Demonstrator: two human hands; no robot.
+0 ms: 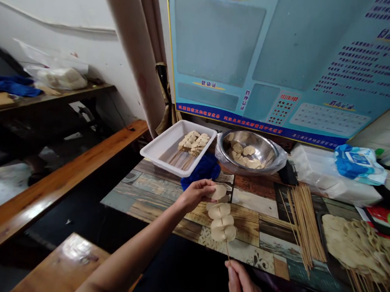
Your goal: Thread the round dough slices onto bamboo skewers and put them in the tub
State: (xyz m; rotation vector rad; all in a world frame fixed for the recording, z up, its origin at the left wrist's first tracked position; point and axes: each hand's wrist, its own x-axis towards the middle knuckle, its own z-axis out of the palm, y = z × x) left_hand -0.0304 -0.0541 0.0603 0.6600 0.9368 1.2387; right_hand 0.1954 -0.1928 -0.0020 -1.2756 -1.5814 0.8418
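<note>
My right hand (244, 285) pinches the lower end of a thin wooden skewer (227, 250), held slanting above the table's front edge. Several pale, thin round food slices (221, 218) are threaded along it in folded clusters; I cannot tell what food they are. Near the skewer's tip, my left hand (198, 195) grips another pale round slice (219, 192) between thumb and fingers. Beyond the hands, a steel bowl (267, 163) in a plastic bag contains loose slices. A white tray (154, 149) to its left holds filled skewers (193, 142).
Bare wooden skewers (305, 226) lie in a bundle at the right, beside a dark tray piled with filled skewers (352, 241). A blue cloth (202, 168) touches the white tray. Behind are a wipes pack (359, 161) and a blue wall poster (219, 44). A wooden bench (61, 169) runs along the left.
</note>
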